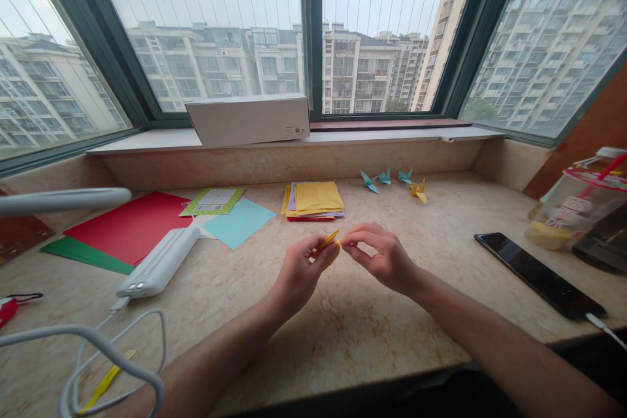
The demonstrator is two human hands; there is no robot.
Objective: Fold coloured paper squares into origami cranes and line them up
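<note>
1. At the left of the desk [220, 366], I view a red sheet [132, 219] lying flat, with a power bank [164, 261] along its near side. Presumably both are parked there to leave working room.
2. Left hand [302, 271]: mid-desk, fingers clamped on the yellow paper, apparently to brace it.
3. Paper stack [316, 199]: near the far edge, beyond the hands, likely for easy reach.
4. Yellow paper [332, 236]: between both hands, seemingly raised off the desk. The visible long axis slants from near-left to far-right; its upper tip points toward the far edge and slightly right. The fingers hide the remainder.
5. Right hand [386, 258]: thumb and forefinger pinched together on the paper's right end, which I judge suits fine shaping.
6. Paper cranes [385, 176]: by the far edge, right of centre, probably out of the elbows' way.
7. Phone [539, 274]: lies slantwise, its near end close to the near edge at right.
</note>
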